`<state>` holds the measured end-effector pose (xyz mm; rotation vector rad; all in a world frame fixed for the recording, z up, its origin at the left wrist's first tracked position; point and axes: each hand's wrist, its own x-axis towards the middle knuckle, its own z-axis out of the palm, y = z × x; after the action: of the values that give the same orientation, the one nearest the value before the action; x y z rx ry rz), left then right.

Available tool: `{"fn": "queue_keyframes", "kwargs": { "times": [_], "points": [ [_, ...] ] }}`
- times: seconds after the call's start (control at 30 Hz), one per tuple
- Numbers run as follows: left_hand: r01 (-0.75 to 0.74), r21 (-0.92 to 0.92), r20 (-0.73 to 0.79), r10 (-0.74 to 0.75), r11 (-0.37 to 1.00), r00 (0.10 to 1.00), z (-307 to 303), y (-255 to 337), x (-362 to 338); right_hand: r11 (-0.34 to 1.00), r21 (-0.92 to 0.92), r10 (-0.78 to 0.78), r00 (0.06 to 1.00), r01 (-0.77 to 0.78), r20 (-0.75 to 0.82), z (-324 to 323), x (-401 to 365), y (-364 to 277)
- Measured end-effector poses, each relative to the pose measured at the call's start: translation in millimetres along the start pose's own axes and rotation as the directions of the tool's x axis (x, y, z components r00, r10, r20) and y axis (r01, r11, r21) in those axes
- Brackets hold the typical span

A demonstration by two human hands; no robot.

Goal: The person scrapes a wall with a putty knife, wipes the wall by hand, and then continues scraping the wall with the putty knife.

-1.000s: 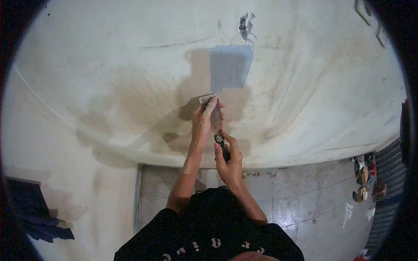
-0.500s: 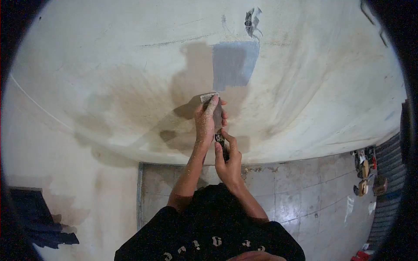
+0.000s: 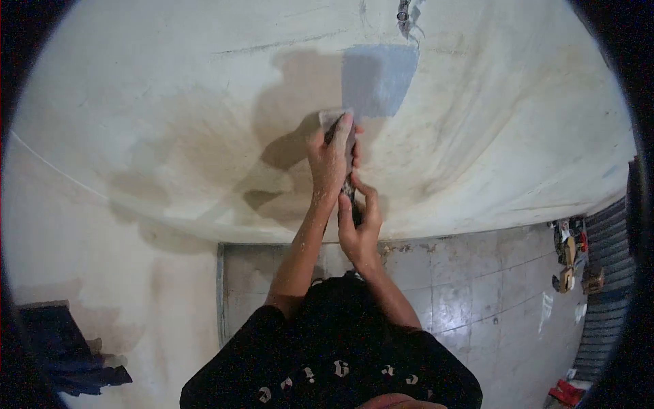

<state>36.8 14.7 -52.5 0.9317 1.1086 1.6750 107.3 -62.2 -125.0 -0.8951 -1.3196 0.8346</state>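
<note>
Both hands are on a scraper (image 3: 336, 116) with a pale, broad front edge and a dark handle. My left hand (image 3: 329, 160) is wrapped around its upper part, thumb laid along it near the front edge. Lower down, my right hand (image 3: 361, 221) is closed on the dark handle. The scraper's front edge is right at the wall (image 3: 463, 123), just below and left of a blue-grey square patch (image 3: 378, 78). Pale dust speckles my left hand and forearm. Much of the scraper is hidden by my fingers.
A rough hole (image 3: 403, 17) with a fitting shows above the patch. Grey floor tiles (image 3: 477, 290) meet the wall below. Assorted items (image 3: 569, 259) lie at the right by a corrugated panel (image 3: 606, 259). Dark cloth (image 3: 65, 347) is at the lower left.
Both hands and the scraper have moved up in view, closer to the patch's lower left corner. The wall features also sit higher in view. My grip looks the same.
</note>
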Motion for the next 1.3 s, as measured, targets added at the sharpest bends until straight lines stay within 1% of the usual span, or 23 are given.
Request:
{"fn": "queue_keyframes", "kwargs": {
  "times": [0.03,0.1,0.13,0.17,0.23,0.33,0.37,0.47,0.53,0.63,0.7,0.77,0.8,0.87,0.9,0.97,1.07,1.13,1.2,1.23,1.3],
  "points": [
    [0.003,0.022,-0.006,-0.002,1.0,1.0,2.7,12.7,1.9,0.999,0.023,0.029,1.0,-0.029,0.008,3.0,2.3,-4.6],
    [-0.049,-0.017,0.022,0.049,0.999,0.999,1.4,15.7,6.7,0.994,0.076,0.077,0.997,-0.078,0.015,7.6,5.8,-14.7],
    [-0.076,-0.037,0.038,0.077,0.996,0.996,1.2,15.2,8.8,0.994,0.072,0.082,0.997,-0.082,0.011,7.7,5.8,-14.9],
    [-0.046,-0.039,0.038,0.048,0.998,0.998,-0.8,9.7,8.4,0.994,0.069,0.087,0.996,-0.087,0.007,7.9,5.8,-15.0],
    [0.022,-0.044,0.045,-0.02,0.999,0.999,-6.2,-11.6,9.0,0.997,-0.011,0.074,0.997,-0.074,-0.013,5.5,-0.2,2.9],
    [0.119,-0.078,0.068,-0.113,0.99,0.991,-10.6,-22.2,2.6,0.991,0.035,0.129,0.991,-0.127,-0.045,5.9,-10.0,15.5],
    [0.091,-0.082,0.021,-0.089,0.992,0.996,-7.5,-25.7,0.1,0.993,0.0,0.115,0.993,-0.115,-0.035,3.3,-12.9,17.7],
    [0.132,-0.051,0.037,-0.13,0.99,0.991,-8.3,-24.2,-0.8,0.992,-0.056,0.11,0.994,-0.11,-0.008,-2.5,-14.0,19.2],
    [0.142,-0.049,0.042,-0.14,0.989,0.989,-8.0,-20.7,-0.6,0.988,-0.024,0.153,0.988,-0.153,0.004,-1.7,-14.7,13.6],
    [0.134,-0.067,0.054,-0.13,0.989,0.99,-7.3,-17.4,-1.2,0.989,-0.042,0.143,0.989,-0.145,-0.043,-0.4,-11.6,-4.0],
    [0.121,-0.089,0.059,-0.116,0.989,0.992,-4.5,-14.1,-1.3,0.984,-0.052,0.17,0.984,-0.172,-0.046,-1.3,-10.5,-13.6],
    [0.12,-0.104,0.054,-0.115,0.987,0.992,-2.1,-9.1,-1.9,0.985,-0.083,0.145,0.989,-0.148,-0.042,-0.9,-14.2,-9.6],
    [0.117,-0.087,0.05,-0.113,0.989,0.992,-4.1,-12.9,-3.8,0.989,-0.109,0.096,0.995,-0.099,-0.034,-1.5,-15.7,-4.3],
    [0.101,-0.053,0.047,-0.099,0.993,0.994,-5.4,-16.3,-1.5,0.99,-0.113,0.08,0.996,-0.083,-0.03,-1.0,-12.3,-8.1],
    [0.101,-0.052,0.035,-0.099,0.993,0.994,-3.3,-15.7,1.2,0.989,-0.092,0.115,0.993,-0.118,-0.031,-1.0,-11.2,-16.9],
    [0.102,-0.047,0.015,-0.102,0.994,0.995,-2.5,-13.0,-3.2,0.991,-0.079,0.105,0.994,-0.108,-0.039,1.0,-10.6,-18.3],
    [-0.02,-0.077,0.069,0.025,0.997,0.997,4.2,2.3,0.8,0.996,-0.088,0.029,0.998,-0.034,-0.058,2.1,-9.2,-15.8],
    [0.063,-0.122,0.054,-0.056,0.991,0.997,1.0,-0.4,-5.3,0.999,-0.054,-0.004,0.998,0.001,-0.055,2.8,-9.8,-18.6],
    [0.11,-0.131,0.016,-0.108,0.985,0.994,-4.6,-19.3,-6.4,0.994,-0.105,0.031,0.999,-0.035,-0.039,-0.7,-16.7,-4.9],
    [0.071,-0.108,0.013,-0.07,0.992,0.997,-3.1,-16.2,-7.5,0.99,-0.129,0.052,0.998,-0.056,-0.034,0.3,-16.1,-7.6],
    [0.063,-0.123,0.076,-0.053,0.99,0.996,0.0,-8.2,2.4,0.988,-0.144,0.058,0.998,-0.062,-0.028,-1.6,-5.8,-16.2]
  ]
}}
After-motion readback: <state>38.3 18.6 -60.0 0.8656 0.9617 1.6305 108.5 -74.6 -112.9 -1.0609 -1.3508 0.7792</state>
